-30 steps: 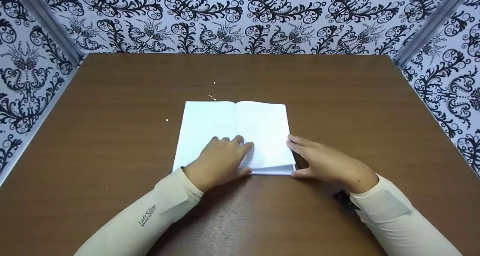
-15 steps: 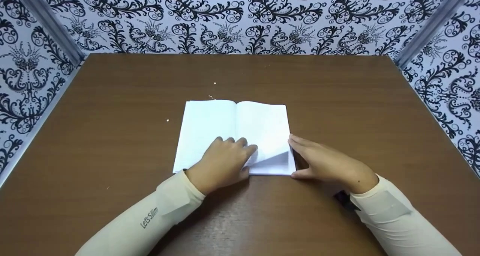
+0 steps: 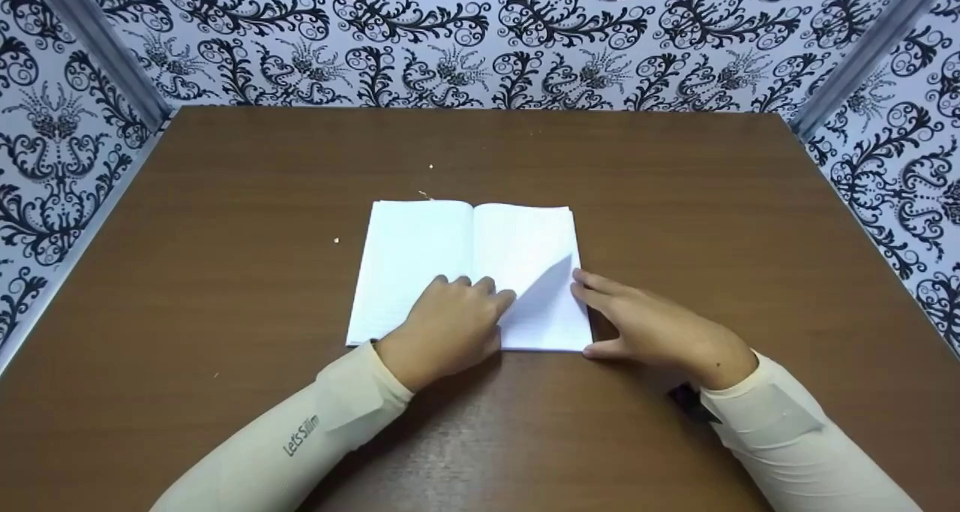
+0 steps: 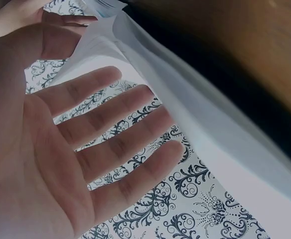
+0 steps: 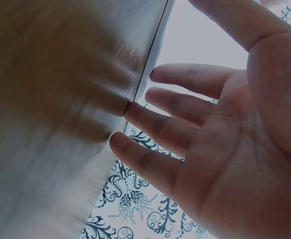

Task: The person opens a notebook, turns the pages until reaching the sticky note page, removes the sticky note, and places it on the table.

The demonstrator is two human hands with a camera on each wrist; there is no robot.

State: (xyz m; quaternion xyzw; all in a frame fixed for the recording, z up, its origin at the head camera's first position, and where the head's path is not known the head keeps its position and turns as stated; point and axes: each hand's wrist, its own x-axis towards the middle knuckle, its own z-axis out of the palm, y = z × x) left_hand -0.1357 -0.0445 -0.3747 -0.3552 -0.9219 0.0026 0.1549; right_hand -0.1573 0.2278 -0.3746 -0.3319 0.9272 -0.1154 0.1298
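Note:
An open notebook (image 3: 424, 249) with white, ruled pages lies on the brown table in the head view. My left hand (image 3: 450, 332) is over its lower middle, pinching the bottom part of a right-hand page (image 3: 521, 242) between thumb and index finger. That page curves upward, shading the sheet below. The thumb is hidden from above; the left wrist view shows this hand (image 4: 100, 134) with its other fingers spread beside the paper. At the notebook's right edge, my right hand (image 3: 645, 320) rests with nearly straight fingers at the side and its thumb near the lower corner.
Patterned black-and-white panels (image 3: 480, 39) stand behind the table (image 3: 247, 272) and along both sides. Several tiny white specks lie behind and to the left of the notebook. A dark object (image 3: 690, 403) shows beneath the right wrist.
The bottom edge of the right-hand page has risen and curled upward, uncovering more of the sheet below. My left hand has shifted slightly right. The right hand has hardly moved.

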